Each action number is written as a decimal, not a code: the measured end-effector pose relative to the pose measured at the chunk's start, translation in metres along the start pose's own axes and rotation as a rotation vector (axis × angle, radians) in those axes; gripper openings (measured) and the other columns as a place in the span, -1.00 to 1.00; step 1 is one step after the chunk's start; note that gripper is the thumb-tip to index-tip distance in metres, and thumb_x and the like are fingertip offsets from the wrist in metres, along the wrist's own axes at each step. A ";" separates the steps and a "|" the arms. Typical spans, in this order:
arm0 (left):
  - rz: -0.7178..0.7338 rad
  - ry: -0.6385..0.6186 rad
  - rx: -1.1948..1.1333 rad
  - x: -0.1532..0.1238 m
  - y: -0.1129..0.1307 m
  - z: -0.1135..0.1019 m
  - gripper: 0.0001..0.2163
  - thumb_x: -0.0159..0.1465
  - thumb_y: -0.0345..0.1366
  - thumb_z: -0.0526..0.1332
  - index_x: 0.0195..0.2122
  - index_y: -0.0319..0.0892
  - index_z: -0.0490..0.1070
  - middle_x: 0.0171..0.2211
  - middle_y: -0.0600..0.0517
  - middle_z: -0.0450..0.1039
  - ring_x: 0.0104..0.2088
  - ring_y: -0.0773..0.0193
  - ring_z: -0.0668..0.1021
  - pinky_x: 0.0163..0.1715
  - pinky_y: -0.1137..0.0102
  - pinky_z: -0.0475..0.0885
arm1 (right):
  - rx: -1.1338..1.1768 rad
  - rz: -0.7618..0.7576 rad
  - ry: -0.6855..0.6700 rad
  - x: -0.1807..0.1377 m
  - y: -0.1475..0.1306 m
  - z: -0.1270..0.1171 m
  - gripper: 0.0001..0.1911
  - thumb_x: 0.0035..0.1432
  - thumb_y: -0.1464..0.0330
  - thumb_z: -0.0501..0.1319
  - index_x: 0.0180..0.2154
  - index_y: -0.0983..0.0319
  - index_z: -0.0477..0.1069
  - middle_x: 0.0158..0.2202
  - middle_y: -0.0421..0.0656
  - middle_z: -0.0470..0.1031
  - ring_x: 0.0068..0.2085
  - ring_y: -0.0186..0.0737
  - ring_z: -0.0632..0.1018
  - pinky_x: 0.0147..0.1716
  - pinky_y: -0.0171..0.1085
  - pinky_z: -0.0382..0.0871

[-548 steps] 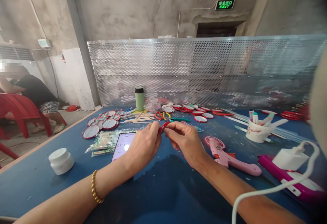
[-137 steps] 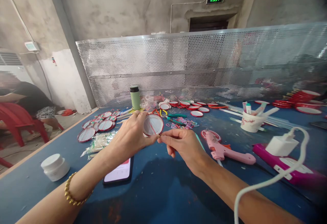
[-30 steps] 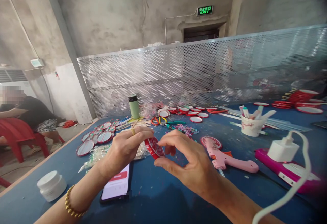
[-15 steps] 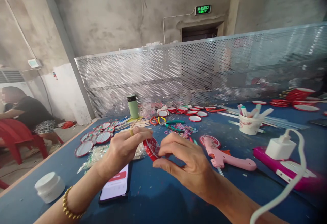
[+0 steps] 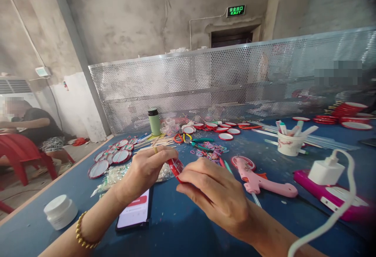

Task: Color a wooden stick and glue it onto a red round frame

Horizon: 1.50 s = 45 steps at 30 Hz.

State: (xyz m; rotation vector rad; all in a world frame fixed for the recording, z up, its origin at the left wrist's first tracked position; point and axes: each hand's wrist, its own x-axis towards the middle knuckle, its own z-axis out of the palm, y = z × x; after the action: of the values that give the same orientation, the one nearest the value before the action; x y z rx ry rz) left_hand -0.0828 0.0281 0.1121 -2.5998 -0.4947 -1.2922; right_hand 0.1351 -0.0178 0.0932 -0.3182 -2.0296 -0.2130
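Observation:
Between my two hands, a red round lid (image 5: pixel 175 168) is held tilted above the blue table. My left hand (image 5: pixel 151 167) grips its far left edge with the fingers closed. My right hand (image 5: pixel 217 190) pinches the near right side, thumb below and fingers over it, so much of the lid is hidden. A phone (image 5: pixel 133 212) with a lit screen lies under my left forearm. To the right of my right hand, a pink glue gun (image 5: pixel 264 186) rests on the table beside another red round piece. Clear plastic packets (image 5: pixel 113 177) lie behind my left wrist.
Red-rimmed lids (image 5: pixel 121 156) lie at left and along the back. Pliers (image 5: pixel 188 137) and a green bottle (image 5: pixel 154 123) stand before a perforated metal screen (image 5: pixel 164 88). A white jar (image 5: pixel 60 212), pen cup (image 5: pixel 289 144) and magenta power strip (image 5: pixel 311 180) flank my arms. Someone sits far left.
My right hand has closed further over the lid, its fingers covering more of it. The lid is turned more edge-on. The whole view has shifted slightly.

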 end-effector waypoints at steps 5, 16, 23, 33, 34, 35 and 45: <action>0.003 0.002 -0.022 -0.002 -0.001 0.001 -0.78 0.40 -0.47 0.10 -0.01 -0.14 0.45 -0.13 -0.06 0.61 -0.14 0.27 0.64 -0.14 0.38 0.60 | 0.009 -0.003 -0.007 -0.001 -0.001 0.001 -0.81 0.27 0.63 0.20 -0.09 0.35 0.41 -0.24 -0.06 0.50 -0.19 -0.23 0.49 -0.19 -0.20 0.47; 0.055 0.058 -0.012 0.002 0.001 0.001 -0.78 0.39 -0.49 0.10 -0.03 -0.16 0.46 -0.15 -0.06 0.61 -0.15 0.29 0.64 -0.12 0.44 0.57 | 0.026 0.044 0.039 -0.002 0.004 0.001 -0.78 0.23 0.56 0.31 -0.09 0.30 0.41 -0.18 -0.10 0.52 -0.13 -0.26 0.52 -0.09 -0.25 0.45; 0.050 0.083 0.015 0.002 0.002 0.000 -0.78 0.39 -0.51 0.08 -0.07 -0.17 0.47 -0.15 -0.04 0.62 -0.13 0.31 0.65 -0.08 0.47 0.56 | 0.001 0.096 0.034 -0.001 0.007 0.001 -0.79 0.23 0.47 0.34 -0.09 0.27 0.44 -0.18 -0.13 0.50 -0.14 -0.25 0.50 -0.10 -0.23 0.42; 0.079 0.118 0.103 0.007 0.008 -0.002 -0.78 0.35 -0.55 0.09 -0.14 -0.19 0.48 -0.21 -0.02 0.64 -0.20 0.34 0.67 -0.11 0.53 0.56 | 0.098 0.181 0.057 -0.001 0.004 0.004 -0.85 0.23 0.50 0.32 -0.20 0.24 0.38 -0.28 -0.20 0.45 -0.23 -0.31 0.48 -0.19 -0.30 0.40; 0.084 0.119 0.109 0.007 0.008 -0.002 -0.78 0.34 -0.56 0.09 -0.15 -0.20 0.48 -0.22 -0.02 0.64 -0.20 0.34 0.66 -0.11 0.54 0.56 | 0.096 0.208 0.062 -0.001 0.005 0.004 -0.81 0.20 0.48 0.36 -0.20 0.24 0.37 -0.27 -0.21 0.45 -0.23 -0.31 0.48 -0.20 -0.30 0.40; 0.088 0.120 0.114 0.008 0.008 -0.002 -0.78 0.34 -0.57 0.09 -0.15 -0.21 0.47 -0.22 -0.03 0.64 -0.19 0.34 0.66 -0.10 0.54 0.55 | 0.093 0.231 0.065 -0.001 0.007 0.004 -0.76 0.17 0.46 0.39 -0.18 0.23 0.37 -0.26 -0.21 0.45 -0.23 -0.30 0.48 -0.19 -0.30 0.40; 0.071 0.117 0.115 0.004 0.006 -0.001 -0.76 0.35 -0.58 0.06 -0.13 -0.23 0.46 -0.19 -0.05 0.63 -0.15 0.36 0.65 -0.07 0.54 0.55 | 0.060 0.204 0.018 -0.001 0.014 0.002 -0.80 0.24 0.25 0.35 -0.23 0.25 0.45 -0.26 -0.14 0.45 -0.21 -0.24 0.47 -0.20 -0.23 0.40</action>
State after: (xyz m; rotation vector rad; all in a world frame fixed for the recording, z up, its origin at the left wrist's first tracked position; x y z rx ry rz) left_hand -0.0787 0.0230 0.1156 -2.4093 -0.4382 -1.3422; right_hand 0.1381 -0.0037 0.0913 -0.4805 -1.9659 -0.0289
